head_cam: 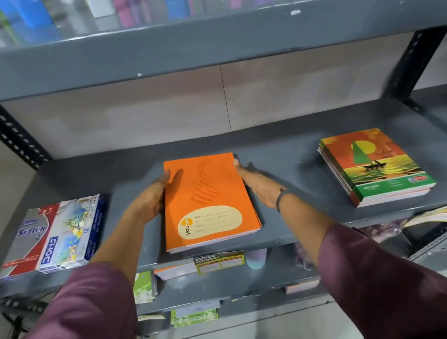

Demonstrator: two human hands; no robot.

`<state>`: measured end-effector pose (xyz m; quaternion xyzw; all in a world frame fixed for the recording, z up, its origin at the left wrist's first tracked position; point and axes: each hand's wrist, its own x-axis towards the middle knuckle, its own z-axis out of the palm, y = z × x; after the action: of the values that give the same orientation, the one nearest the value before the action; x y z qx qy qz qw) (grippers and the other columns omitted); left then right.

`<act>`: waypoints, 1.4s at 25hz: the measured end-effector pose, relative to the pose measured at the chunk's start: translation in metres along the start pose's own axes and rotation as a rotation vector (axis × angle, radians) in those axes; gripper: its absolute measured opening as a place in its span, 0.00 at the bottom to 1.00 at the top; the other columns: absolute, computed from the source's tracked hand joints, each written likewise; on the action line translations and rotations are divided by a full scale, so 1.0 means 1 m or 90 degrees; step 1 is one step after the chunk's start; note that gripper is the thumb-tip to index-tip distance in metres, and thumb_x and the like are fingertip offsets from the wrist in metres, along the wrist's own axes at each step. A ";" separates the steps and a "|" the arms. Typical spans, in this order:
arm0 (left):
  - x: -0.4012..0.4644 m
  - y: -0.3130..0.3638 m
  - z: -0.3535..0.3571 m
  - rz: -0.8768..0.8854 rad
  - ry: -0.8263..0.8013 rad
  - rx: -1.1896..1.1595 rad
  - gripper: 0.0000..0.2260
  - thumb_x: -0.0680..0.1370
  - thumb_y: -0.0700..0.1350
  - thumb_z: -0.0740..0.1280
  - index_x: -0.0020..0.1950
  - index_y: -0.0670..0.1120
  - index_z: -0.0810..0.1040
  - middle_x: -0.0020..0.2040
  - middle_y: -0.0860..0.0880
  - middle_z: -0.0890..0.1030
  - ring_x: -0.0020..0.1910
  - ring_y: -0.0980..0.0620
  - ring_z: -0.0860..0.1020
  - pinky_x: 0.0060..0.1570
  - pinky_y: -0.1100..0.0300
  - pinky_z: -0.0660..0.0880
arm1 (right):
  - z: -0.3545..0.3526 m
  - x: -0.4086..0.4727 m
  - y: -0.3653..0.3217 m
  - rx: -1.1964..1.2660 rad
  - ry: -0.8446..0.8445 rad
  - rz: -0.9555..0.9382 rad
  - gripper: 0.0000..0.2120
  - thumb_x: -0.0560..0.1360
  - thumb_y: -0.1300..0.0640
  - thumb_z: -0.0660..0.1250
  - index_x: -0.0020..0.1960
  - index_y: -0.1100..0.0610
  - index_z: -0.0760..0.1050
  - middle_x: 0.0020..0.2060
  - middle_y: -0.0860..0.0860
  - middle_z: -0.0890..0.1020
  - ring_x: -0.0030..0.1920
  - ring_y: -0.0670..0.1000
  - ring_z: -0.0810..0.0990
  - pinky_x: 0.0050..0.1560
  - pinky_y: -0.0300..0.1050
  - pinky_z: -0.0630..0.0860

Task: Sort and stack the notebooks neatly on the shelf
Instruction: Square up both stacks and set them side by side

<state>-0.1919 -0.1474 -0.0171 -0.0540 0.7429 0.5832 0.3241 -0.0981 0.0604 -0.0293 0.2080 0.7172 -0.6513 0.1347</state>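
A small stack of orange notebooks with a cream label lies flat in the middle of the grey metal shelf. My left hand presses flat against the stack's left edge, thumb on the cover. My right hand presses against its right edge, fingers straight. Both hands squeeze the stack from its sides. To the right lies a second stack of notebooks with a green and orange sailboat cover, apart from my hands.
Boxes of pastels and crayons lie at the shelf's left end. Perforated uprights frame the bay. The shelf above carries colourful upright items. Lower shelves hold more notebooks and packets.
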 end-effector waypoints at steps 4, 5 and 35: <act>-0.042 -0.029 -0.016 0.044 -0.093 0.168 0.39 0.64 0.69 0.65 0.69 0.50 0.64 0.66 0.50 0.73 0.61 0.50 0.72 0.67 0.52 0.66 | -0.015 -0.027 0.026 -0.135 -0.063 -0.020 0.40 0.70 0.39 0.69 0.76 0.53 0.59 0.74 0.50 0.66 0.74 0.51 0.64 0.76 0.52 0.57; -0.054 -0.042 -0.020 0.077 -0.137 0.235 0.44 0.58 0.69 0.71 0.69 0.52 0.62 0.65 0.54 0.72 0.63 0.52 0.71 0.67 0.55 0.65 | -0.017 -0.035 0.032 -0.182 -0.101 -0.033 0.39 0.69 0.44 0.73 0.75 0.53 0.61 0.73 0.50 0.69 0.72 0.50 0.67 0.76 0.51 0.60; -0.059 -0.094 0.004 0.085 0.131 -0.141 0.19 0.76 0.48 0.64 0.67 0.47 0.69 0.60 0.43 0.79 0.49 0.46 0.80 0.45 0.51 0.80 | 0.016 -0.055 0.047 -0.015 0.003 -0.088 0.26 0.69 0.55 0.75 0.65 0.54 0.71 0.57 0.49 0.81 0.56 0.48 0.79 0.56 0.38 0.75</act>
<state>-0.1008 -0.1908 -0.0638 -0.0996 0.7053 0.6731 0.1987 -0.0293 0.0404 -0.0466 0.1574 0.7379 -0.6501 0.0903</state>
